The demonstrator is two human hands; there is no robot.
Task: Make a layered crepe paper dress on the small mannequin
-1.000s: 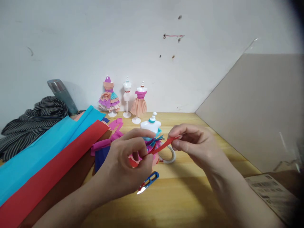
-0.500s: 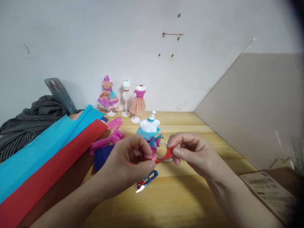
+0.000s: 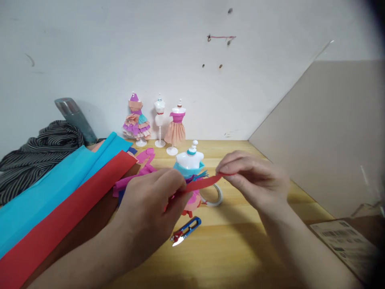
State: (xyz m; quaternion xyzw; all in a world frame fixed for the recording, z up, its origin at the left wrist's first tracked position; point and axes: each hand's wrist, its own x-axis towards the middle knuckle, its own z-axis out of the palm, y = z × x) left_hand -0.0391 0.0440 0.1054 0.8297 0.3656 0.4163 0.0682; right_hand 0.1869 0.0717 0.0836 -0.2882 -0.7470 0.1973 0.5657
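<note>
A narrow red strip, crepe paper by its look, [image 3: 204, 183] is stretched between my two hands. My left hand [image 3: 153, 200] pinches its left end, with the fingertips partly hidden behind the knuckles. Thumb and fingers of my right hand [image 3: 255, 178] close on the other end, higher up. Behind the strip stands a small white mannequin [image 3: 189, 159] in a turquoise top, its pink and red lower part mostly covered by my left hand. Blue thread snips [image 3: 187, 230] lie on the table just below the hands. A white roll of tape [image 3: 221, 196] rests right of the mannequin.
Three more mannequins, one in a ruffled dress [image 3: 136, 122], one bare [image 3: 160, 120] and one in a peach skirt [image 3: 176, 130], stand by the wall. Turquoise sheets [image 3: 69, 172], a red sheet [image 3: 72, 208] and striped cloth [image 3: 39, 148] cover the left. A labelled cardboard box [image 3: 339, 241] sits right.
My right hand has risen and moved slightly right, and my left hand has shifted left. The red strip, twisted before, now runs longer and straighter between them. More of the tape roll shows.
</note>
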